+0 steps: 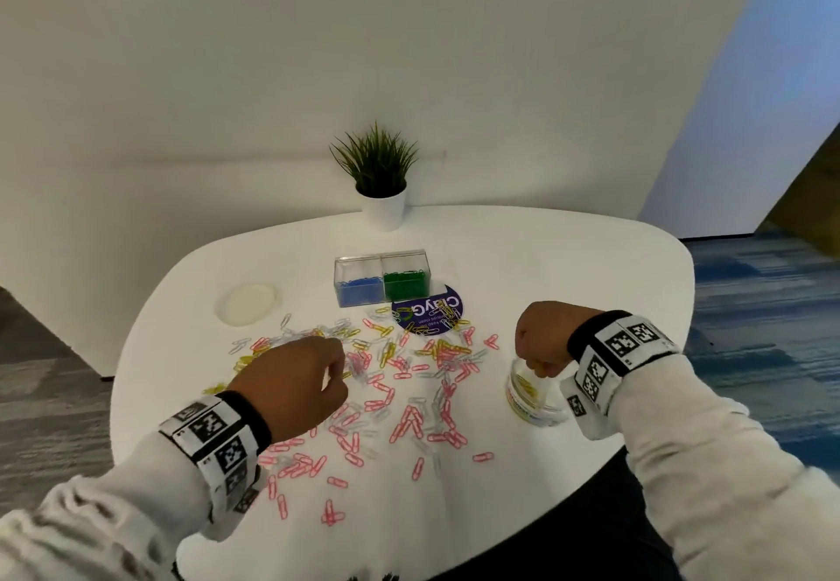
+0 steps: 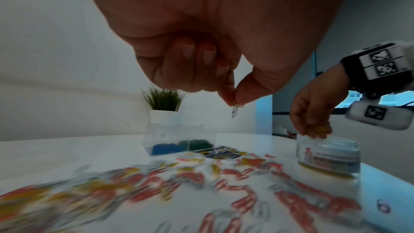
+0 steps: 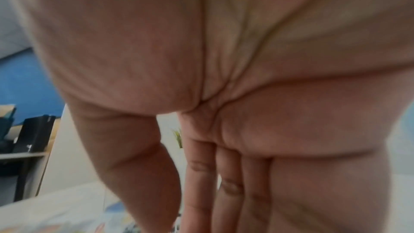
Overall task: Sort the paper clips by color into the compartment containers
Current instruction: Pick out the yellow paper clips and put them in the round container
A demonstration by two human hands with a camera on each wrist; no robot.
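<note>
Pink, yellow and clear paper clips lie scattered over the white table. My left hand hovers over the pile, thumb and forefinger pinching a pale yellowish clip; another yellow clip is tucked under its curled fingers. My right hand hangs fingers-down over a small clear jar holding yellow clips, with a bunch of yellow clips at its fingertips. A clear two-compartment box behind the pile holds blue clips on the left and green on the right.
A round white lid lies at the left. A potted plant stands at the table's far edge against the wall. A dark purple round sticker sits under some clips in front of the box.
</note>
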